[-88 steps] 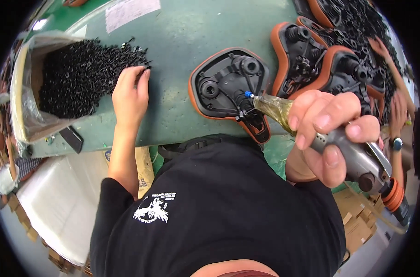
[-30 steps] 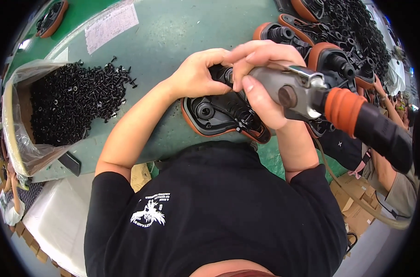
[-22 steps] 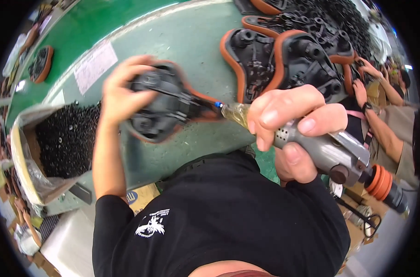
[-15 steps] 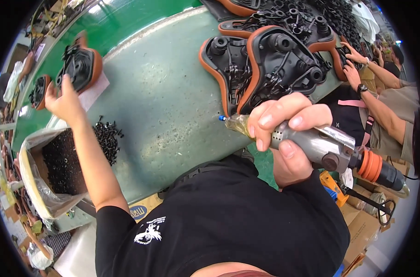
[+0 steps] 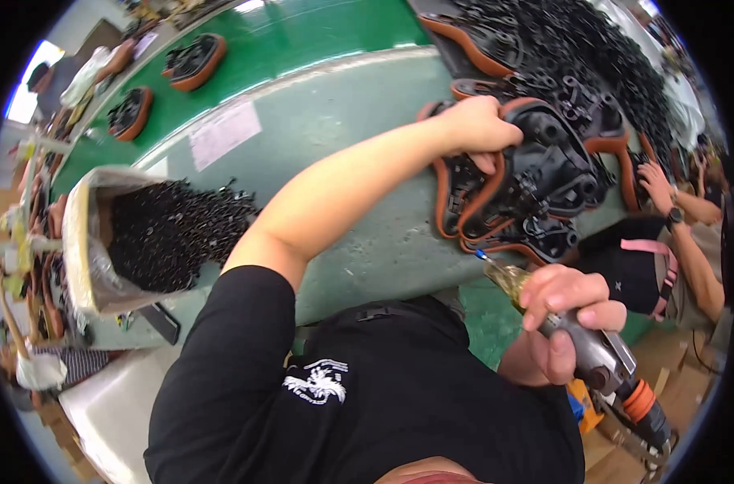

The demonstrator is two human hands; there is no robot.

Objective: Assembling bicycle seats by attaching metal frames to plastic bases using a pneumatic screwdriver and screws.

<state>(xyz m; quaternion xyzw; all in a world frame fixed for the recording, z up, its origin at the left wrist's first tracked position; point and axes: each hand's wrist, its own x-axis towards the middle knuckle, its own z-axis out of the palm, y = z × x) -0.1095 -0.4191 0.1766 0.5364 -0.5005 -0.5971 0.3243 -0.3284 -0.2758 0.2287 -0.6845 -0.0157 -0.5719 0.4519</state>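
Our left hand (image 5: 478, 129) touches the saddle (image 5: 542, 157), right on the table (image 5: 367, 222) (fingers clamped or not, we can't tell); probably stiff, light, best rim-held. Our right hand (image 5: 567, 313) has fingers wrapped round the driver (image 5: 596, 353).

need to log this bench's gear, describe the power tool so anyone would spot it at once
Start at the green table and look past its near edge, toward the picture's right. There the right hand grips the power tool, its narrow end pointing up-left. Unlike the black-and-orange saddles beyond, it has a grey metal body, blue tip and ribbed orange band.
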